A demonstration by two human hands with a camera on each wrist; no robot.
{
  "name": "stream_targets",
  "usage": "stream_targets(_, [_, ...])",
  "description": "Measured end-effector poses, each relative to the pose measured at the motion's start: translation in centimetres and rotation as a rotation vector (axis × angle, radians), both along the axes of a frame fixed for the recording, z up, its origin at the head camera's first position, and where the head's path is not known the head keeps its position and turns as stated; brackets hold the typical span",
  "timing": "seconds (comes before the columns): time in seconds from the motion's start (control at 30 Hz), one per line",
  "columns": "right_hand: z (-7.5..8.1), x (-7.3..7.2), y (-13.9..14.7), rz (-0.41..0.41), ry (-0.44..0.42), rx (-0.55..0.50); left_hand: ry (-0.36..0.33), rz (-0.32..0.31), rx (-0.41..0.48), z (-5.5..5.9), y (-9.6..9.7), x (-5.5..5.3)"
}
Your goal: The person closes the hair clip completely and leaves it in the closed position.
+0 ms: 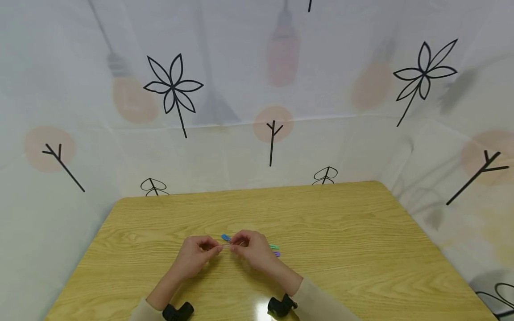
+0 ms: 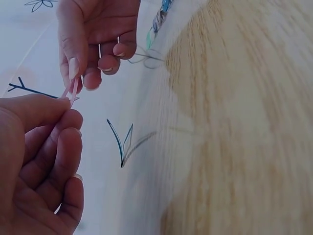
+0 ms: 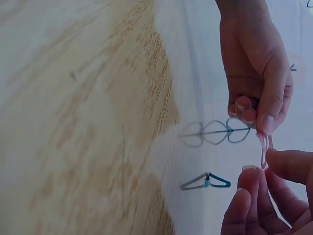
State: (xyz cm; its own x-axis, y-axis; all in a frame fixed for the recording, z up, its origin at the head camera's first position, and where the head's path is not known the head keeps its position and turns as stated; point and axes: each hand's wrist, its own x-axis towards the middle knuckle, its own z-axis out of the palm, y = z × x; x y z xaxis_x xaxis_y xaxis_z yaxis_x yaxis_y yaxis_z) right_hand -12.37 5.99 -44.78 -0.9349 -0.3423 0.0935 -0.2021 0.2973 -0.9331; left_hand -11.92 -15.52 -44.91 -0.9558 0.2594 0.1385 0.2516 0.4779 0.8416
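Both hands meet over the table around a thin pink snap hair clip (image 3: pixel 264 149). My left hand (image 1: pixel 191 257) pinches one end of it between thumb and fingers. The other end is pinched by my right hand (image 1: pixel 255 251). In the left wrist view the pink clip (image 2: pixel 73 89) spans the short gap between the two thumbs. Just behind the fingertips lies a blue hair clip (image 1: pixel 225 237), partly covered by the right hand. Beyond that hand, a green hair clip (image 1: pixel 275 247) and a purple hair clip (image 1: pixel 277 254) show only their ends.
The wood-grain table (image 1: pixel 341 232) stretches out on both sides of the hands. A pale cloth (image 1: pixel 225 156) with leaf and bulb prints hangs behind it and at its sides. Black wrist cameras (image 1: pixel 281 306) sit on both wrists.
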Motion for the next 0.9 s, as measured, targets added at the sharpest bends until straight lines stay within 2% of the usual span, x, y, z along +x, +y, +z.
stream_targets(0.13, [0.03, -0.04, -0.01, -0.005, 0.001, 0.016, 0.017, -0.018, -0.014, -0.04, -0.08, -0.05])
stream_targets(0.4, [0.38, 0.13, 0.07, 0.039, -0.048, 0.028, 0.031, -0.034, -0.025, -0.02, -0.13, -0.03])
stream_targets(0.63, [0.18, 0.02, 0.11, 0.049, -0.048, 0.009, 0.025, -0.028, -0.032, 0.18, -0.06, 0.03])
stream_targets(0.9, [0.26, 0.14, 0.31, 0.066, -0.034, -0.007, 0.031, -0.047, -0.015, 0.32, -0.08, 0.12])
